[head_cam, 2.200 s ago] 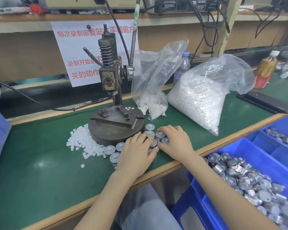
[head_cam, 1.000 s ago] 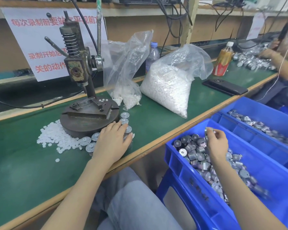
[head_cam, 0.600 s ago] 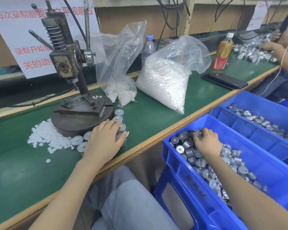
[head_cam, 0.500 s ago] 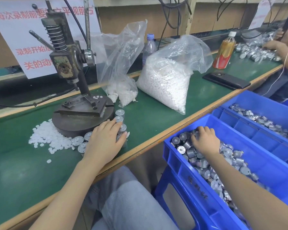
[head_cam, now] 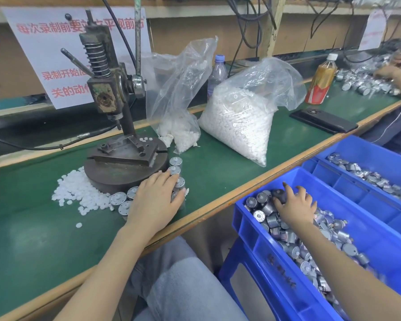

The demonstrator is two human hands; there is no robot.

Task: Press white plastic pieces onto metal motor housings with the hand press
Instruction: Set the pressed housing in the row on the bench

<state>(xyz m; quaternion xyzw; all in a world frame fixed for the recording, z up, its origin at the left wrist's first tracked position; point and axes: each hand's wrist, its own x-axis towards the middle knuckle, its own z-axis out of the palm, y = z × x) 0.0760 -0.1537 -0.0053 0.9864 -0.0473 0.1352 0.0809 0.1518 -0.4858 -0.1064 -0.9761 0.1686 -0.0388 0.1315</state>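
The hand press (head_cam: 107,89) stands on its round metal base (head_cam: 123,172) at the left of the green table. A loose heap of white plastic pieces (head_cam: 79,193) lies left of the base. Several metal motor housings (head_cam: 176,162) with white pieces on top stand in a row in front of the base. My left hand (head_cam: 155,200) rests flat on some of them, fingers fairly straight. My right hand (head_cam: 294,205) is down in the blue bin (head_cam: 239,218), fingers curled round motor housings (head_cam: 287,237) in the pile.
Two clear bags of white pieces, a small one (head_cam: 178,126) and a large one (head_cam: 241,119), stand behind the press. A water bottle (head_cam: 217,72), a drink bottle (head_cam: 320,82) and a black phone (head_cam: 322,121) lie farther right. A second blue bin (head_cam: 366,158) sits beyond. Another person's hand (head_cam: 389,72) works at far right.
My right hand left the housings on the table, reached into the blue bin and dug into the pile. My left hand stayed on the row of housings.
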